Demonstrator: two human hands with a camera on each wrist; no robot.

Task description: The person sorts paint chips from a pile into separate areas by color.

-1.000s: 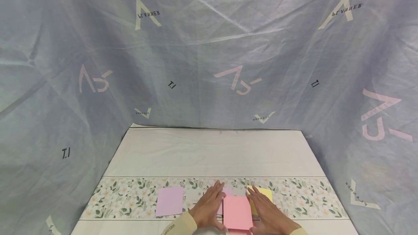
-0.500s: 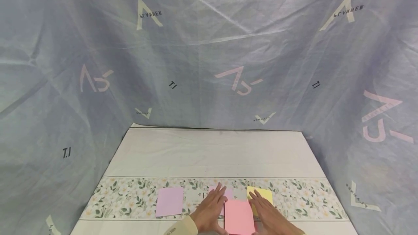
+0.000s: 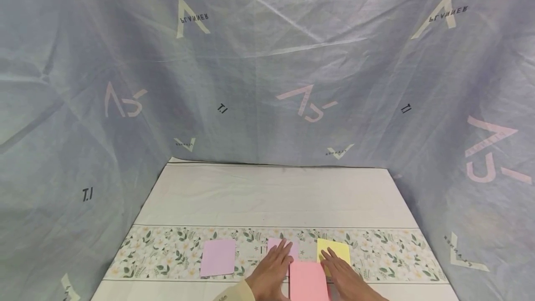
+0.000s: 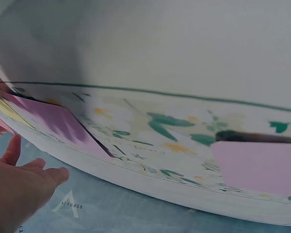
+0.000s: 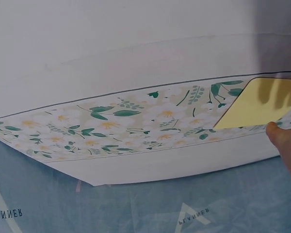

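Observation:
Between my two hands a pink card point(image 3: 309, 280) lies face up near the bottom edge of the head view. My left hand point(image 3: 269, 273) holds its left side, fingers reaching past the far corner. My right hand point(image 3: 344, 275) holds the right side, its fingers overlapping a yellow card point(image 3: 340, 247). A strip of deeper pink shows under the held card's right edge. Behind my left fingers lies a light purple card point(image 3: 273, 243), partly covered. The left wrist view shows my left fingers spread over this purple card point(image 4: 63, 121).
Another purple card point(image 3: 218, 258) lies farther left on the flowered band point(image 3: 159, 254) of the white table cover point(image 3: 267, 196). Grey-blue printed cloth point(image 3: 251, 59) hangs behind the table and on both sides.
Both hands have drawn the pink card toward me, down in the head view and slightly right. More of the middle purple card shows now. The other purple card and the yellow card stay put.

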